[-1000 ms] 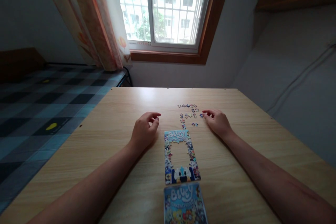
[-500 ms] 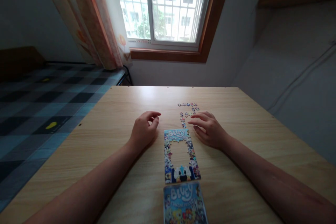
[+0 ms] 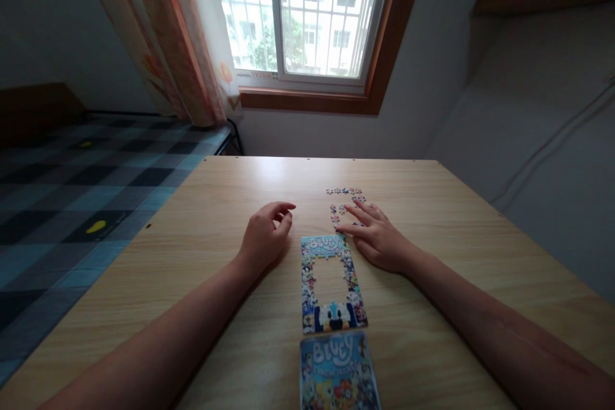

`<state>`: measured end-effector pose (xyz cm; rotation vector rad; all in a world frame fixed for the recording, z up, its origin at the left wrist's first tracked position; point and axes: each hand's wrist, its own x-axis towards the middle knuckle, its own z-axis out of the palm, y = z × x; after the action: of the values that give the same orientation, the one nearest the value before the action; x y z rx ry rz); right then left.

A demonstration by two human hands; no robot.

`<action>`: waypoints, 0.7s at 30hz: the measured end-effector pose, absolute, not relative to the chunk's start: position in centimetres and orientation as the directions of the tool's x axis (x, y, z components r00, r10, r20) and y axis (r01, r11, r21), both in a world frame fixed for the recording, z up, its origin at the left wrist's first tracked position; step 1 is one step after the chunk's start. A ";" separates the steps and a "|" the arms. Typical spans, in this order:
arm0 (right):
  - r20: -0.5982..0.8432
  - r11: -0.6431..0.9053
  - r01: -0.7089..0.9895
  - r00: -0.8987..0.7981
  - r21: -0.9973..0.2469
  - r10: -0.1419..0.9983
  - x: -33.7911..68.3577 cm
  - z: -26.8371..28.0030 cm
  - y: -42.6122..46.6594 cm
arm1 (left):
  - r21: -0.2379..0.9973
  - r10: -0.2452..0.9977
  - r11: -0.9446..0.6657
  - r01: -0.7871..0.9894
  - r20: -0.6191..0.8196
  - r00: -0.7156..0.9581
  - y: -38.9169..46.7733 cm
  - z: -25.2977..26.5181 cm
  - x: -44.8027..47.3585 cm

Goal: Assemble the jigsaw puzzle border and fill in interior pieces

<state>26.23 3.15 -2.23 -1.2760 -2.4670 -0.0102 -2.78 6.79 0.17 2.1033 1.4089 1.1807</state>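
Note:
My right hand (image 3: pixel 377 237) reaches over loose jigsaw pieces (image 3: pixel 344 191) with its fingers spread. One of its fingertips rests at the near end of the left column of pieces, beside a jigsaw piece (image 3: pixel 335 219); the palm hides part of the group. My left hand (image 3: pixel 266 230) lies on the table to the left, fingers loosely bent, a gap between thumb and forefinger, nothing in it. Between my forearms is a partly assembled jigsaw puzzle (image 3: pixel 307 317), its border filled and bare wood showing in its middle. Just below it sits a Bluey puzzle box (image 3: pixel 336 371).
The light wooden table (image 3: pixel 202 218) runs up to the wall under a barred window (image 3: pixel 312 19). A bed with a checked cover (image 3: pixel 120 173) stands at the left, near an orange curtain (image 3: pixel 177 45). A cable (image 3: pixel 552 141) hangs along the right wall.
My right hand has shifted slightly left and nearer, its fingers spreading and a fingertip coming down by the left column of pieces. My left hand stays put.

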 end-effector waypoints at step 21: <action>0.295 0.646 0.747 -0.590 -0.153 0.752 29.0 0.7 2.4 | 0.693 0.879 -0.450 0.563 0.455 0.143 6.9 -0.1 -1.8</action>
<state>28.96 2.38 0.75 -1.1954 -2.5351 0.0183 -1.85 6.88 -0.09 2.0695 1.3868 1.2202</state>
